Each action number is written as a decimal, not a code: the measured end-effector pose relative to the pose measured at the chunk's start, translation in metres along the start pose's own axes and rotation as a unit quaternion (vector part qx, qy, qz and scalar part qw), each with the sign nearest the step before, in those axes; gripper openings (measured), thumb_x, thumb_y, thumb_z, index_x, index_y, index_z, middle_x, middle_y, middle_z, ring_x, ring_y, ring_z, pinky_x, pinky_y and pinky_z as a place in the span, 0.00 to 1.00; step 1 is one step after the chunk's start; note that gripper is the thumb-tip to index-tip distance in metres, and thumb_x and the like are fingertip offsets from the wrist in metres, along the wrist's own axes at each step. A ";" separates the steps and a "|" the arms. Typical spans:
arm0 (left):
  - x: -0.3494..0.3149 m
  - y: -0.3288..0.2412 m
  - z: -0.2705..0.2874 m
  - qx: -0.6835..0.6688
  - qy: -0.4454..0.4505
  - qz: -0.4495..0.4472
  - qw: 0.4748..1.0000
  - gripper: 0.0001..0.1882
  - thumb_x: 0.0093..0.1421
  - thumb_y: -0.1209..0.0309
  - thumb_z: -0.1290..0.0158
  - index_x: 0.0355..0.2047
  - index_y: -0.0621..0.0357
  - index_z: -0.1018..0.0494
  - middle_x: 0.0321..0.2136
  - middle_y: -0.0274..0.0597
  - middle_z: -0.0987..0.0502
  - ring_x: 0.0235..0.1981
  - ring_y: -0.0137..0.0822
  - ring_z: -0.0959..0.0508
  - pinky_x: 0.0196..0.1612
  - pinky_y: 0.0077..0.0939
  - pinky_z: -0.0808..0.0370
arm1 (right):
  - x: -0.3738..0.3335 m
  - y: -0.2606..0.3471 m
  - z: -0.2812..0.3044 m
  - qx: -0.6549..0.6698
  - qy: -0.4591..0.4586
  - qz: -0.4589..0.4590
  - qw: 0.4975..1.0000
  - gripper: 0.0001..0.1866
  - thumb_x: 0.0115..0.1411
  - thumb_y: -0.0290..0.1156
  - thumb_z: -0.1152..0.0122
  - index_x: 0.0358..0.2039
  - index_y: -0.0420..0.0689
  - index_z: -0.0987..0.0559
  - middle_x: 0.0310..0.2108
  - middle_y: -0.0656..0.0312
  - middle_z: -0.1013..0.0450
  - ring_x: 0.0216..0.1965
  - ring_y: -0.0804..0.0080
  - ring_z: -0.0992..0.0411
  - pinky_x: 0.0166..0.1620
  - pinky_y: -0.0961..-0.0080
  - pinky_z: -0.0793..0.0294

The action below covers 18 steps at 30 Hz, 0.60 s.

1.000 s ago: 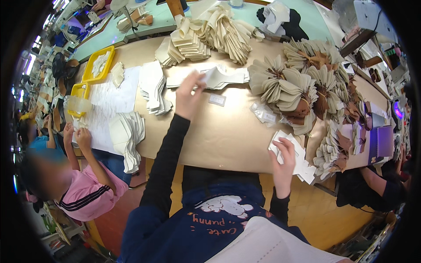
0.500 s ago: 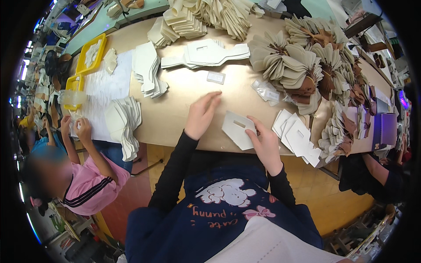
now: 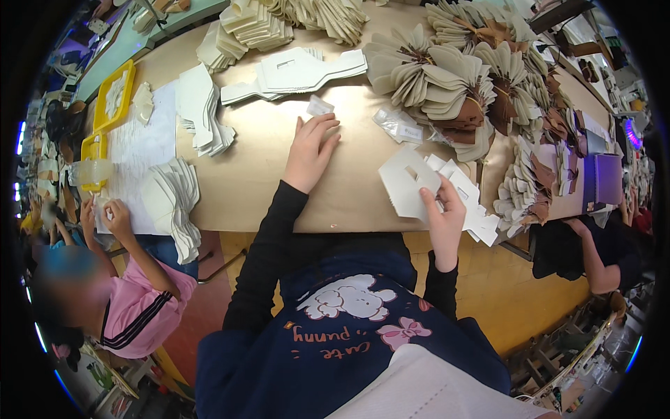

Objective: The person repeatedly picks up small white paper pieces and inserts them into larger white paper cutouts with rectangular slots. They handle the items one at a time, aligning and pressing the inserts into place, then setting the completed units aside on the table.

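Note:
My right hand [image 3: 444, 216] pinches a white flat panel [image 3: 399, 187] with a slot cut in it, thumb on top. The panel is raised over a spread pile of similar white slotted pieces [image 3: 466, 188] at the table's near right edge, covering part of it. My left hand [image 3: 310, 153] reaches over the middle of the table with fingers stretched out. Its fingertips are at the lower edge of a small clear rectangular piece [image 3: 321, 105]; whether they touch it I cannot tell.
White cut panels [image 3: 296, 73] lie stacked beyond my left hand, with more stacks [image 3: 199, 112] to the left. Clear plastic bags [image 3: 398, 127] and fanned beige and brown bundles [image 3: 453, 84] fill the right. Yellow trays [image 3: 130, 98] and a co-worker in a pink shirt [image 3: 143, 311] are at left.
My right hand has carried the slotted panel rightward, over the white pile. My left hand has moved forward to the small clear piece. The whole view has shifted slightly.

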State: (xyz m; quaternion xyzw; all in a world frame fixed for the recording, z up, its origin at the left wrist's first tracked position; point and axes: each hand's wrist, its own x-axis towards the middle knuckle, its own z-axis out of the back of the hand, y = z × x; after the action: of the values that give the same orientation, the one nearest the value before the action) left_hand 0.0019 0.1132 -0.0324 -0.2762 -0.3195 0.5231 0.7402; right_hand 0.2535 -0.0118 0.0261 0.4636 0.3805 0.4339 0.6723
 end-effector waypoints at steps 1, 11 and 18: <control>0.003 -0.002 0.001 -0.042 -0.043 -0.021 0.998 0.08 0.64 0.74 0.44 0.43 0.58 0.22 0.47 0.39 0.19 0.47 0.40 0.19 0.71 0.53 0.45 | 0.003 0.001 0.002 0.011 -0.007 0.004 1.000 0.18 0.63 0.25 0.37 0.53 0.33 0.23 0.37 0.60 0.20 0.36 0.78 0.27 0.43 0.79 0.28; 0.004 -0.027 0.011 -0.179 0.247 -0.083 0.949 0.19 0.55 0.88 0.50 0.48 0.60 0.27 0.43 0.46 0.26 0.46 0.42 0.25 0.51 0.37 0.27 | 0.003 0.017 0.013 0.043 -0.020 0.008 0.999 0.18 0.65 0.24 0.37 0.53 0.31 0.24 0.38 0.58 0.20 0.39 0.78 0.26 0.46 0.80 0.28; -0.019 -0.029 0.009 -0.033 0.162 -0.110 0.980 0.24 0.55 0.87 0.49 0.52 0.57 0.28 0.51 0.45 0.26 0.55 0.50 0.30 0.59 0.38 0.32 | -0.005 0.014 0.009 0.022 -0.003 0.009 1.000 0.18 0.64 0.23 0.37 0.53 0.31 0.24 0.38 0.58 0.20 0.39 0.77 0.25 0.46 0.79 0.27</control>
State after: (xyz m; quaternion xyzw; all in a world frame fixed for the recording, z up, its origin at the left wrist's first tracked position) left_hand 0.0081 0.0873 -0.0083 -0.3448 -0.2409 0.3762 0.8256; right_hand 0.2575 -0.0161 0.0423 0.4829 0.3834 0.4302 0.6593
